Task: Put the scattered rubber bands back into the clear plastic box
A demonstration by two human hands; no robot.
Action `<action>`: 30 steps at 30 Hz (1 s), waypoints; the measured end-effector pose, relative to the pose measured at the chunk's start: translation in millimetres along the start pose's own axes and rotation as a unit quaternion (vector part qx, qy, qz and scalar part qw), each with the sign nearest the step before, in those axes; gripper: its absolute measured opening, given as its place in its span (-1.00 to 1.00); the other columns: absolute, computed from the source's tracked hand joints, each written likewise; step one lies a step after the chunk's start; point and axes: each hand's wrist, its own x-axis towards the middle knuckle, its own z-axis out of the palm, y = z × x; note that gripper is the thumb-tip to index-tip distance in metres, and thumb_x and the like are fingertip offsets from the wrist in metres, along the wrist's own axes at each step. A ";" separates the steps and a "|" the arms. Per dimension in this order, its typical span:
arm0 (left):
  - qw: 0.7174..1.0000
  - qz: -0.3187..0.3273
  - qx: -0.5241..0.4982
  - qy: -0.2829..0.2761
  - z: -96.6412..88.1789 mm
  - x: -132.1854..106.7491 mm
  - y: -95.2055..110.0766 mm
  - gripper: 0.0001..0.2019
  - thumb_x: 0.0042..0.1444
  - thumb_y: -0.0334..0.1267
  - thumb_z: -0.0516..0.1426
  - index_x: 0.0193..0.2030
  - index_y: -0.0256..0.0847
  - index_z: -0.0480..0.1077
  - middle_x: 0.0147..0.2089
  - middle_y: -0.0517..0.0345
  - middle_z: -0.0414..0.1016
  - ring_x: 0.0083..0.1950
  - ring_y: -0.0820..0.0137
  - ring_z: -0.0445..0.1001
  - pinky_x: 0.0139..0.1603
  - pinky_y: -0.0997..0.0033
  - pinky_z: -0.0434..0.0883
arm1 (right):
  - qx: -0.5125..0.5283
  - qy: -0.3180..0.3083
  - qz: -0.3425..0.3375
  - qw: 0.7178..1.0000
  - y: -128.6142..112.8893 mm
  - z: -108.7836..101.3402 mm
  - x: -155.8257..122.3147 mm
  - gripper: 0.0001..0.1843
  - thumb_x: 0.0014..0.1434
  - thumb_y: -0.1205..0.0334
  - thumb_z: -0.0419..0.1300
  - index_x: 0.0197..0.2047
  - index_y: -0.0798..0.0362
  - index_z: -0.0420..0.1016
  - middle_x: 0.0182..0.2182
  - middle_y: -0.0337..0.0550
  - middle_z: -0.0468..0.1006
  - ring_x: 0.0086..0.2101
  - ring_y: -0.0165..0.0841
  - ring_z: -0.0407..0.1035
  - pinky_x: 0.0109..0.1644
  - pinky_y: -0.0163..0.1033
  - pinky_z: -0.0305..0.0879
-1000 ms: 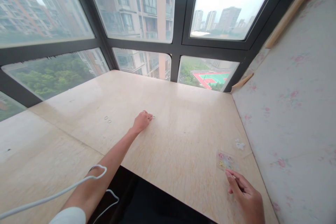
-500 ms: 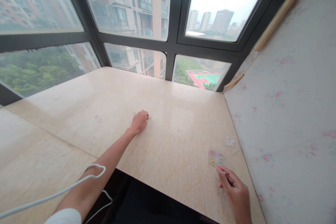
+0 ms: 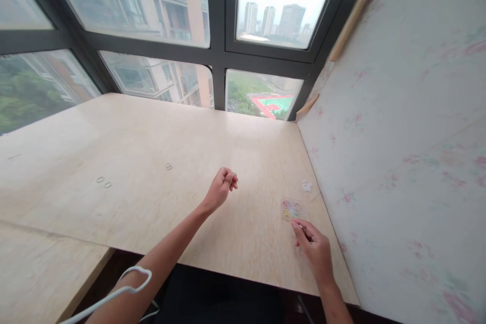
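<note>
My left hand (image 3: 224, 182) is raised over the middle of the table, its fingers pinched together around something small and thin that I cannot make out. At the near edge of a small clear plastic box (image 3: 284, 216), my right hand (image 3: 311, 243) has thumb and forefinger closed on the corner. Colourful little rings or loops, pink and yellow among them, show inside the box's compartments. Two thin rings (image 3: 100, 179) lie side by side on the left of the table. Nearer the middle, a pair of rings (image 3: 169, 166) lies touching or overlapping.
Beyond the box is a white flower-shaped piece (image 3: 307, 186), close to the papered wall (image 3: 379, 162). A thin line-like item (image 3: 15, 156) lies far left on the marbled tabletop (image 3: 132, 136). A white cable (image 3: 129, 288) crosses my left forearm. Windows border the back.
My left hand has lifted off the tabletop and moved right, away from the pair of rings, which now shows fully. My right hand stays at the box. The camera view has turned right.
</note>
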 end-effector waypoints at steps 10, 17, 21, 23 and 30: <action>0.990 0.041 0.028 -0.128 97.0 -4.7 16.5 -0.90 0.21 -0.36 -0.05 -0.35 -0.18 0.19 -0.45 0.23 0.33 -0.46 0.48 0.32 -0.40 0.45 0.29 | 0.042 -0.003 0.004 0.999 -7.0 1.8 0.8 -0.66 0.15 -0.03 0.18 -0.24 0.07 0.59 -0.71 -0.32 0.35 -0.68 -0.42 0.25 -0.61 -0.36 0.16; 0.925 0.157 0.257 -0.231 134.2 -0.3 18.4 -0.81 0.15 -0.50 -0.02 -0.26 -0.19 0.37 -0.31 0.10 0.50 -0.31 0.35 0.41 -0.31 0.37 0.30 | 0.058 -0.011 -0.004 0.998 -8.7 1.2 -0.9 -0.69 0.19 0.02 0.17 -0.23 0.07 0.58 -0.70 -0.32 0.36 -0.65 -0.43 0.27 -0.57 -0.37 0.18; 0.899 0.205 0.298 -0.246 145.8 2.3 14.6 -0.81 0.19 -0.47 0.02 -0.27 -0.21 0.45 -0.26 0.05 0.55 -0.23 0.30 0.46 -0.23 0.34 0.34 | 0.057 -0.015 -0.008 0.998 -7.9 0.9 -1.3 -0.70 0.21 0.04 0.15 -0.22 0.08 0.57 -0.70 -0.31 0.38 -0.65 -0.43 0.28 -0.56 -0.37 0.19; 0.894 0.214 0.307 -0.246 149.4 2.4 12.6 -0.81 0.20 -0.45 0.04 -0.27 -0.21 0.48 -0.24 0.05 0.57 -0.21 0.31 0.48 -0.20 0.35 0.36 | 0.053 -0.016 -0.013 0.998 -7.9 0.9 -1.4 -0.71 0.22 0.05 0.15 -0.22 0.08 0.57 -0.69 -0.31 0.39 -0.65 -0.43 0.29 -0.54 -0.36 0.20; 0.889 0.220 0.315 -0.249 154.6 2.6 9.1 -0.85 0.17 -0.44 0.13 -0.24 -0.20 0.53 -0.26 0.08 0.59 -0.20 0.34 0.48 -0.17 0.38 0.38 | 0.049 -0.018 -0.028 0.998 -6.8 1.0 -2.0 -0.73 0.22 0.09 0.14 -0.20 0.07 0.57 -0.68 -0.31 0.40 -0.66 -0.42 0.29 -0.54 -0.35 0.22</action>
